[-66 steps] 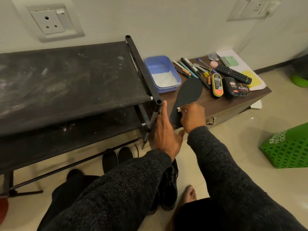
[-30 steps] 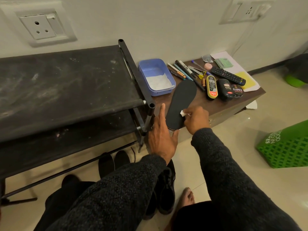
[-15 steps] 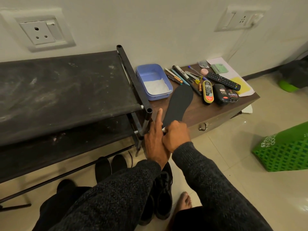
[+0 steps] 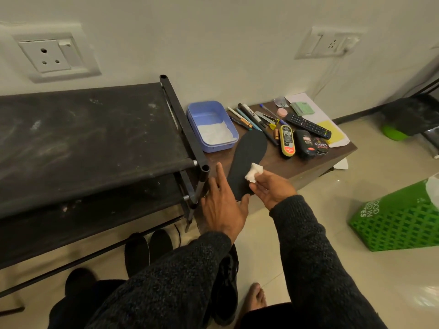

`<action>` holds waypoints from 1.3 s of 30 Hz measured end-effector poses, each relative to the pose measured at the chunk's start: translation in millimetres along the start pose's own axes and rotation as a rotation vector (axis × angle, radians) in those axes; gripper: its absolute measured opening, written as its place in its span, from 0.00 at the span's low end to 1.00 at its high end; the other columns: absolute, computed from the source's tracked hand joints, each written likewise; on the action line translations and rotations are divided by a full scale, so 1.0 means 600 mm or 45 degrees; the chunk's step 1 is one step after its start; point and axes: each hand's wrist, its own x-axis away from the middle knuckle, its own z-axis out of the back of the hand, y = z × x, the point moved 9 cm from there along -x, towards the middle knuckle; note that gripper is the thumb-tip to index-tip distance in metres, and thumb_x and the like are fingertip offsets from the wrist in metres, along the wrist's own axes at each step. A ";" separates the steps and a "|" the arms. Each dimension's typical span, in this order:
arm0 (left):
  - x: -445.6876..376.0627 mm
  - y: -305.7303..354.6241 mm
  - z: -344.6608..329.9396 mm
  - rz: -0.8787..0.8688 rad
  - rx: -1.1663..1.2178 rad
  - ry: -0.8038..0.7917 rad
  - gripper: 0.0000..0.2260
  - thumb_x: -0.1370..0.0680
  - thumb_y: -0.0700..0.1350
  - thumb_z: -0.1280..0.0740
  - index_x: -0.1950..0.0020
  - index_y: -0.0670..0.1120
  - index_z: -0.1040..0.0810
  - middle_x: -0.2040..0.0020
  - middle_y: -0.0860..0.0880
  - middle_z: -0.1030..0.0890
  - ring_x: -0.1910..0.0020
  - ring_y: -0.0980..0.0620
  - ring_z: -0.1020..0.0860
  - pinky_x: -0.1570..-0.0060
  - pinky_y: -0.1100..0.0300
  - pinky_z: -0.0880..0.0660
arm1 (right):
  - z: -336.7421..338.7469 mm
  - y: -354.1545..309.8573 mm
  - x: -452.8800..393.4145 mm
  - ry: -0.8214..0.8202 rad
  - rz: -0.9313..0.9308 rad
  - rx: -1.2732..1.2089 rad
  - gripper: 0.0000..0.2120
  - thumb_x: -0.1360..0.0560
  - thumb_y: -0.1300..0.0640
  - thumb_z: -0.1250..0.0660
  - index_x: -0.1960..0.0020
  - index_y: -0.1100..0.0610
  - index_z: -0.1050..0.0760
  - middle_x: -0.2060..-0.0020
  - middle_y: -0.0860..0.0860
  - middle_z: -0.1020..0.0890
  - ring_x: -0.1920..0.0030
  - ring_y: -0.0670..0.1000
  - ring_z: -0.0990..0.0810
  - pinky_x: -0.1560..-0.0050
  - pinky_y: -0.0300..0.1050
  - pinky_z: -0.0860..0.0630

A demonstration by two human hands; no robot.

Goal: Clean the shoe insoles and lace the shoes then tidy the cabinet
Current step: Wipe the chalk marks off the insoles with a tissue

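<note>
A flat black insole point(image 4: 247, 162) lies on the low brown table point(image 4: 308, 162) — matte, seemingly unmarked. The left hand point(image 4: 222, 205), fingers straight, steadies its heel; the right hand point(image 4: 273, 188) pinches a white wipe point(image 4: 253, 172) on it.

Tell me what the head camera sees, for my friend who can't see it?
A person's right hand pinches a white wipe against a black insole on a low brown table, while the left hand rests open at the insole's heel. A blue tray sits behind.
</note>
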 end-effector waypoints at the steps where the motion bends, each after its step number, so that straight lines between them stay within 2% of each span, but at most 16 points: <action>1: -0.002 -0.002 -0.004 0.023 -0.039 -0.029 0.52 0.26 0.63 0.28 0.17 0.51 0.60 0.22 0.45 0.39 0.33 0.44 0.25 0.35 0.45 0.28 | 0.008 0.000 0.000 0.020 -0.015 -0.027 0.12 0.20 0.70 0.39 0.54 0.57 0.22 0.53 0.58 0.17 0.52 0.53 0.17 0.45 0.46 0.19; 6: -0.006 -0.003 -0.012 0.048 -0.155 -0.103 0.50 0.29 0.67 0.28 0.17 0.46 0.49 0.27 0.45 0.37 0.38 0.45 0.23 0.41 0.49 0.22 | 0.037 0.010 -0.011 0.128 -0.054 -0.094 0.09 0.21 0.70 0.37 0.54 0.59 0.22 0.53 0.58 0.17 0.50 0.54 0.17 0.46 0.46 0.19; 8: -0.007 -0.003 -0.010 0.050 -0.150 -0.092 0.45 0.27 0.66 0.28 0.19 0.48 0.43 0.31 0.46 0.35 0.42 0.46 0.22 0.45 0.51 0.21 | 0.043 0.018 -0.017 0.141 -0.079 -0.100 0.09 0.21 0.70 0.37 0.54 0.59 0.22 0.52 0.59 0.17 0.46 0.55 0.17 0.44 0.47 0.19; 11: -0.006 -0.003 -0.006 0.071 -0.098 -0.059 0.38 0.26 0.63 0.27 0.23 0.49 0.37 0.33 0.47 0.34 0.44 0.47 0.21 0.47 0.51 0.20 | 0.049 0.022 -0.020 0.175 -0.101 -0.101 0.08 0.21 0.69 0.36 0.54 0.60 0.22 0.53 0.59 0.18 0.43 0.56 0.18 0.40 0.49 0.19; 14: 0.005 -0.008 -0.003 0.140 -0.008 -0.038 0.38 0.27 0.63 0.27 0.23 0.49 0.36 0.32 0.47 0.33 0.44 0.48 0.21 0.50 0.52 0.18 | 0.051 0.024 -0.022 0.190 -0.097 -0.119 0.07 0.21 0.68 0.35 0.55 0.59 0.23 0.55 0.57 0.18 0.46 0.53 0.18 0.38 0.49 0.20; 17: 0.024 -0.015 0.003 0.210 0.116 -0.028 0.37 0.26 0.62 0.27 0.23 0.51 0.37 0.32 0.48 0.33 0.43 0.49 0.22 0.53 0.57 0.20 | 0.047 0.032 -0.029 0.190 -0.089 -0.118 0.06 0.21 0.67 0.33 0.54 0.59 0.21 0.55 0.56 0.17 0.52 0.50 0.18 0.40 0.46 0.20; 20: 0.043 -0.028 0.009 0.330 0.301 0.002 0.37 0.26 0.57 0.25 0.23 0.52 0.38 0.30 0.48 0.32 0.36 0.48 0.25 0.44 0.54 0.22 | 0.042 0.035 -0.039 0.196 -0.063 -0.135 0.04 0.20 0.67 0.34 0.49 0.63 0.21 0.59 0.55 0.18 0.59 0.48 0.20 0.43 0.45 0.19; 23: 0.055 -0.049 -0.004 0.489 0.637 -0.001 0.37 0.28 0.51 0.22 0.24 0.52 0.37 0.31 0.48 0.30 0.34 0.47 0.26 0.37 0.48 0.22 | 0.045 0.028 -0.045 0.213 0.000 -0.127 0.12 0.20 0.68 0.37 0.38 0.70 0.25 0.66 0.54 0.18 0.65 0.48 0.18 0.58 0.40 0.18; 24: 0.059 -0.057 -0.012 0.556 0.780 -0.018 0.37 0.28 0.50 0.21 0.25 0.52 0.36 0.32 0.48 0.28 0.35 0.48 0.25 0.37 0.48 0.22 | 0.047 0.024 -0.047 0.229 0.036 -0.109 0.10 0.20 0.68 0.37 0.40 0.71 0.24 0.67 0.54 0.17 0.67 0.48 0.18 0.58 0.41 0.17; 26: 0.070 -0.069 -0.023 0.718 1.055 -0.044 0.35 0.27 0.50 0.22 0.25 0.54 0.35 0.34 0.49 0.24 0.39 0.49 0.21 0.39 0.49 0.20 | 0.058 0.016 -0.041 0.373 0.130 -0.028 0.04 0.23 0.69 0.32 0.50 0.65 0.20 0.64 0.57 0.16 0.64 0.52 0.15 0.53 0.47 0.15; 28: 0.076 -0.074 -0.024 0.845 1.221 -0.029 0.29 0.23 0.50 0.26 0.25 0.53 0.33 0.37 0.47 0.20 0.44 0.49 0.18 0.41 0.48 0.19 | 0.064 0.009 -0.040 0.491 0.223 0.129 0.04 0.25 0.67 0.29 0.54 0.59 0.19 0.62 0.56 0.16 0.62 0.53 0.14 0.53 0.50 0.15; 31: 0.071 -0.081 -0.015 0.911 1.266 0.003 0.20 0.18 0.49 0.33 0.26 0.52 0.29 0.41 0.49 0.19 0.48 0.50 0.18 0.43 0.49 0.19 | 0.066 -0.002 -0.037 0.562 0.322 0.355 0.09 0.28 0.63 0.28 0.62 0.51 0.22 0.63 0.53 0.17 0.59 0.54 0.15 0.50 0.55 0.16; 34: 0.071 -0.087 -0.016 0.924 1.306 -0.008 0.14 0.16 0.46 0.36 0.30 0.50 0.23 0.41 0.51 0.20 0.49 0.52 0.19 0.46 0.54 0.18 | 0.074 0.000 -0.052 0.561 0.324 0.419 0.08 0.30 0.61 0.25 0.63 0.50 0.21 0.63 0.52 0.16 0.58 0.55 0.16 0.51 0.58 0.16; 37: 0.078 -0.093 -0.027 0.974 1.326 -0.045 0.11 0.17 0.45 0.34 0.36 0.49 0.18 0.45 0.50 0.16 0.55 0.54 0.19 0.61 0.62 0.22 | 0.078 -0.004 -0.057 0.574 0.338 0.427 0.06 0.31 0.60 0.24 0.62 0.52 0.19 0.64 0.53 0.15 0.60 0.55 0.15 0.54 0.57 0.15; 39: 0.083 -0.092 -0.032 1.024 1.353 -0.100 0.10 0.18 0.46 0.32 0.38 0.48 0.17 0.47 0.49 0.15 0.57 0.55 0.20 0.64 0.63 0.24 | 0.076 -0.008 -0.049 0.548 0.332 0.367 0.06 0.29 0.62 0.25 0.60 0.54 0.20 0.63 0.55 0.16 0.61 0.54 0.15 0.56 0.55 0.15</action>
